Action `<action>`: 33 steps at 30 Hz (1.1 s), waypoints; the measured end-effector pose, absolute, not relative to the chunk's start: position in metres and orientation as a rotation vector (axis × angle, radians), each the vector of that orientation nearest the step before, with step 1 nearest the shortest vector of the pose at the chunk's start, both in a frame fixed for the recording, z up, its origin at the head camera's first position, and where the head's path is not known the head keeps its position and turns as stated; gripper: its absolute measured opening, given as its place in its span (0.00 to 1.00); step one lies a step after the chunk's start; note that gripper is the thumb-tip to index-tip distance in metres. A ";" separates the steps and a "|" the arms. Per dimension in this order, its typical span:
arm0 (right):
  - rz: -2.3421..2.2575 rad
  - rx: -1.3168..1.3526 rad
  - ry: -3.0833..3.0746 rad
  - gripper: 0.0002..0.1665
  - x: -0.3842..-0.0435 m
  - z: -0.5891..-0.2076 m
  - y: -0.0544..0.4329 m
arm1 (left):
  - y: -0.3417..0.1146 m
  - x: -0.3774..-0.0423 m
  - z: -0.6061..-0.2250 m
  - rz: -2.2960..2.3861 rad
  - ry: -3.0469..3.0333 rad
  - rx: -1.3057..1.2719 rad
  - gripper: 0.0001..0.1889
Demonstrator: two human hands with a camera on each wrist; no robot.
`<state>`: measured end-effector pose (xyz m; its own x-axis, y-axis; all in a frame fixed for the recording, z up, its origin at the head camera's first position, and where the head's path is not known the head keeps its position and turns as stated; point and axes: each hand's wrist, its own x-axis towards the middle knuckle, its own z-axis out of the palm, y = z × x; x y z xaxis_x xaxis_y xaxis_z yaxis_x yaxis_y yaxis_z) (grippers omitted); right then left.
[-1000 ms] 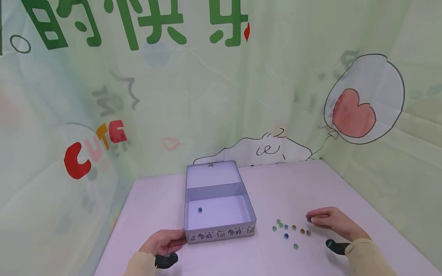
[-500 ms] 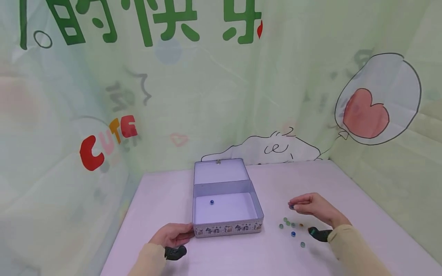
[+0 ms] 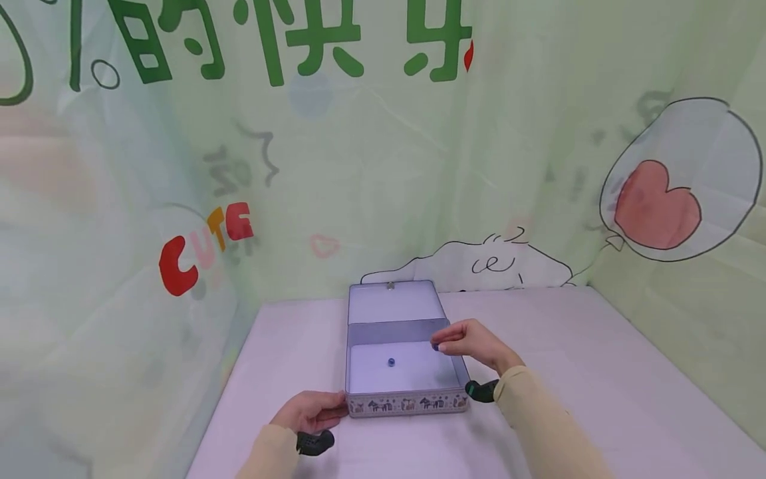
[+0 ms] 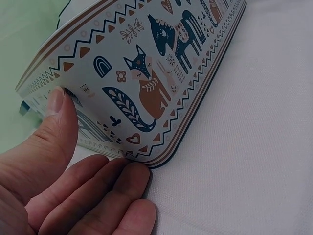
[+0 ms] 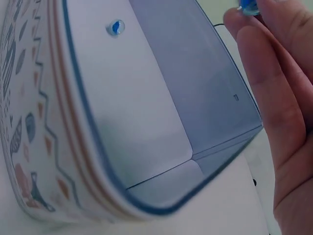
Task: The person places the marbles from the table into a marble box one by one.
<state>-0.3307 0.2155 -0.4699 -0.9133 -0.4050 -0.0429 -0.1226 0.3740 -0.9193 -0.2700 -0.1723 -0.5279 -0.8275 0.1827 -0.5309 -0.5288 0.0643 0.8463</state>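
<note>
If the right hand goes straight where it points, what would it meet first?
Perhaps the left wall of the box, after free-looking space over its inside; whether the right hand is low enough is unclear.

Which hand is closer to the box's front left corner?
The left. The left hand touches the box right there; the right hand, pinching a marble, is raised by the box's right side.

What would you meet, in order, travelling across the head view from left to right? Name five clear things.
CUTE lettering → left hand → loose marble inside the box → right hand → balloon drawing.
</note>
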 end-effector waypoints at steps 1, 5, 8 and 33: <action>-1.561 -0.460 2.375 0.20 -0.330 -0.470 0.215 | -0.171 -0.271 -0.529 1.811 1.838 -0.342 0.23; -1.571 -0.441 2.388 0.21 -0.324 -0.471 0.220 | -0.165 -0.272 -0.532 1.806 1.827 -0.332 0.23; -1.559 -0.421 2.416 0.21 -0.316 -0.469 0.227 | -0.160 -0.272 -0.536 1.798 1.820 -0.314 0.23; -1.466 -0.013 2.608 0.29 -0.214 -0.498 0.409 | -0.170 -0.275 -0.532 1.781 1.833 -0.358 0.19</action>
